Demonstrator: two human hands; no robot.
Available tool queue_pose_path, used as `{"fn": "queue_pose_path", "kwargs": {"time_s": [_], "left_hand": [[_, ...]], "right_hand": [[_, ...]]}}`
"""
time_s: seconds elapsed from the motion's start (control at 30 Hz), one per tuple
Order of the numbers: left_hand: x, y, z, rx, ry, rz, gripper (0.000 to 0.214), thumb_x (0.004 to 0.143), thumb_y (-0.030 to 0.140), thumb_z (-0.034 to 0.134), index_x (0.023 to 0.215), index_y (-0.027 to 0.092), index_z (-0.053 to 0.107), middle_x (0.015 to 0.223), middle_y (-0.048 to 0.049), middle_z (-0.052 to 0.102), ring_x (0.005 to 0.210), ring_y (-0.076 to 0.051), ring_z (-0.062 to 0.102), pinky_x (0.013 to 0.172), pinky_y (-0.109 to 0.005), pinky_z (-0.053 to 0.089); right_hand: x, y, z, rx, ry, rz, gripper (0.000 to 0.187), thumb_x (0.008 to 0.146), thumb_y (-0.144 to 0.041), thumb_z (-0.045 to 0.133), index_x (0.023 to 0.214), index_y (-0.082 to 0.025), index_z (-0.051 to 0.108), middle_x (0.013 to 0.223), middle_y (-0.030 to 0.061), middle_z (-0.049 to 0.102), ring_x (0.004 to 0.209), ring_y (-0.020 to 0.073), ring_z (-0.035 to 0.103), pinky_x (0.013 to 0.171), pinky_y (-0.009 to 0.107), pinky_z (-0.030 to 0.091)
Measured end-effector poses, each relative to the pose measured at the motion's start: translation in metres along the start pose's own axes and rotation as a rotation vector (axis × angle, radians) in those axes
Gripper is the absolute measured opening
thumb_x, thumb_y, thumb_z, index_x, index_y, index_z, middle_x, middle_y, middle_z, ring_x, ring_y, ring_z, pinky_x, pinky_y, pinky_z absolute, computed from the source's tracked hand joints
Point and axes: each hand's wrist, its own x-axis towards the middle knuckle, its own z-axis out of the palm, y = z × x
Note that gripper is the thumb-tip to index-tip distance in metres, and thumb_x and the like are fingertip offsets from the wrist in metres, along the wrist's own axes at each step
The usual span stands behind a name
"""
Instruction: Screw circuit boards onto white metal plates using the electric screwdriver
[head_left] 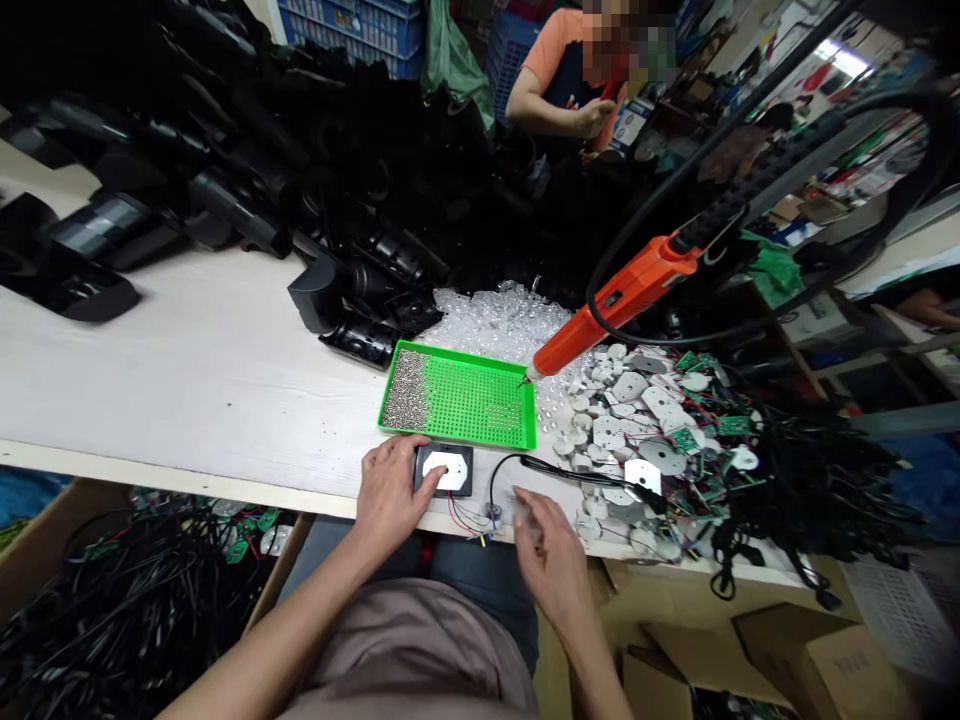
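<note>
Under my left hand [388, 490]: one black rectangular plastic housing [463, 470] set with a white plate [454, 468], its near edge clenched by the fingers. Pressing down evenly like this best pins it to the pale wooden workbench [225, 340]. Just past those fingertips: one bright green perforated plastic tray [457, 358]. Beside my right hand [547, 565]: thin red and white wires [465, 516] to the left of the curled fingers, a black cable [577, 472] just ahead. Whether those fingers pinch anything, I cannot tell. Farther ahead: one orange electric screwdriver [622, 300], its tip over the tray.
</note>
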Motion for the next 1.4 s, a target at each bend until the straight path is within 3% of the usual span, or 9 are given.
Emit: {"fn": "queue_pose_path", "kwargs": {"time_s": [0.13,0.23,0.5,0.7,0.8,0.9,0.97,1.13,1.4], "left_hand": [[0.001,0.002,-0.002,0.005,-0.002,-0.004,0.038,0.092,0.049,0.048,0.116,0.019,0.05,0.109,-0.0107,0.064,0.11,-0.032,0.055,0.093,-0.049,0.038],[0.002,0.003,-0.003,0.008,-0.001,-0.009,0.039,0.091,0.051,0.048,0.115,0.02,0.05,0.109,-0.0106,0.064,0.109,-0.032,0.055,0.093,-0.049,0.039],[0.001,0.0,0.0,0.05,-0.001,0.012,0.04,0.093,0.05,0.045,0.117,0.018,0.051,0.111,-0.0123,0.064,0.109,-0.032,0.055,0.093,-0.049,0.039],[0.001,0.001,0.001,0.057,0.022,0.022,0.04,0.093,0.049,0.046,0.117,0.018,0.05,0.112,-0.0126,0.064,0.11,-0.032,0.055,0.093,-0.049,0.039],[0.001,0.002,0.0,0.055,0.008,0.015,0.039,0.093,0.048,0.047,0.117,0.018,0.052,0.111,-0.0124,0.064,0.108,-0.032,0.055,0.091,-0.049,0.04],[0.0,0.002,0.0,0.053,0.0,0.011,0.038,0.092,0.048,0.047,0.117,0.019,0.051,0.11,-0.0115,0.064,0.107,-0.031,0.055,0.091,-0.048,0.04],[0.0,0.002,0.0,0.052,0.0,0.011,0.039,0.093,0.049,0.046,0.117,0.019,0.051,0.11,-0.0112,0.064,0.108,-0.031,0.055,0.092,-0.048,0.039],[0.0,0.001,0.001,0.054,-0.002,0.015,0.039,0.093,0.049,0.046,0.118,0.018,0.05,0.11,-0.012,0.063,0.108,-0.032,0.054,0.092,-0.049,0.039],[-0.001,0.005,-0.001,0.016,0.008,-0.003,0.036,0.092,0.044,0.05,0.117,0.019,0.051,0.11,-0.0102,0.064,0.11,-0.03,0.055,0.093,-0.047,0.038]], "right_hand": [[0.035,0.009,-0.005,-0.162,-0.114,-0.299,0.048,0.083,-0.002,0.044,0.123,-0.022,0.06,0.142,0.0091,0.051,0.126,0.0262,0.049,0.098,0.045,0.048],[0.05,0.016,-0.012,-0.234,-0.156,-0.497,0.025,0.087,-0.006,0.048,0.098,-0.018,0.068,0.14,0.01,0.053,0.128,0.0288,0.048,0.103,0.05,0.043],[0.047,0.018,-0.025,-0.205,-0.235,-0.569,0.035,0.09,-0.005,0.046,0.117,-0.022,0.059,0.112,0.0074,0.066,0.111,0.0208,0.057,0.096,0.041,0.045],[0.063,0.009,-0.02,-0.379,-0.12,-0.735,0.013,0.088,-0.009,0.054,0.088,-0.016,0.066,0.114,0.011,0.065,0.113,0.023,0.053,0.095,0.038,0.045],[0.047,0.008,-0.047,-0.258,-0.115,-0.698,0.02,0.091,-0.008,0.048,0.097,-0.018,0.064,0.105,0.0064,0.067,0.11,0.019,0.053,0.103,0.039,0.039],[0.023,0.007,-0.061,-0.178,-0.308,-0.599,0.014,0.088,-0.017,0.053,0.096,-0.021,0.064,0.094,0.0034,0.067,0.099,0.0192,0.057,0.106,0.045,0.035],[0.011,0.007,-0.054,-0.139,-0.361,-0.502,0.013,0.089,-0.025,0.055,0.097,-0.021,0.065,0.089,0.0029,0.067,0.091,0.0187,0.059,0.099,0.042,0.04],[0.015,-0.002,-0.015,-0.234,-0.023,-0.263,0.026,0.095,-0.031,0.049,0.112,-0.017,0.064,0.099,0.0095,0.069,0.088,0.0211,0.06,0.076,0.034,0.042],[0.05,-0.011,-0.008,-0.347,-0.348,-0.303,0.024,0.082,-0.021,0.066,0.106,-0.021,0.067,0.086,0.0078,0.07,0.085,0.0248,0.064,0.073,0.036,0.048]]}}
